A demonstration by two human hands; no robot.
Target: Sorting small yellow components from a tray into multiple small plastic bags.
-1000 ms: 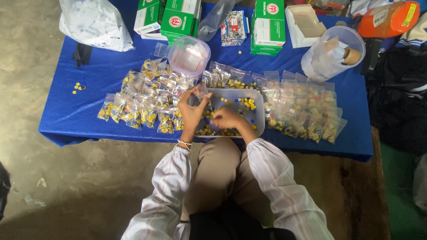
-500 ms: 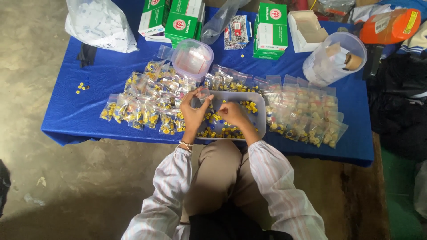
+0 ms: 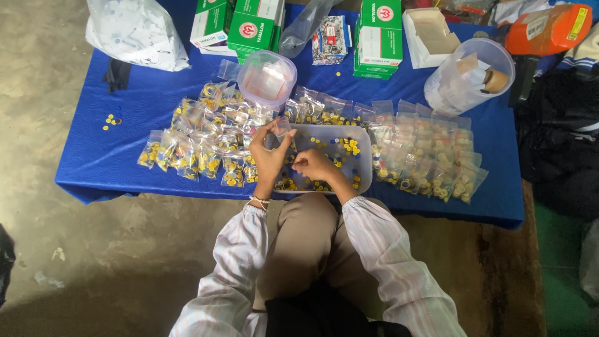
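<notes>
A small clear bag (image 3: 282, 128) is pinched between the fingers of the left hand (image 3: 269, 156), held above the 9 o'clock end of the clear tray (image 3: 364, 163) of small yellow parts on the blue worktop (image 3: 125, 168). The right hand (image 3: 314, 166) is lowered into the tray, grip curled together over the parts; contents cannot be told. Filled bags (image 3: 199, 150) are piled at 9 o'clock, more filled bags (image 3: 430, 159) at 3 o'clock.

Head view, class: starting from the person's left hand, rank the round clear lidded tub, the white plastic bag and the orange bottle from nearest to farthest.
From the left hand:
1. Round clear lidded tub, just beyond the hand, toward the table's back.
2. White plastic bag, at the far-left corner.
3. Orange bottle, at the far-right corner.
</notes>
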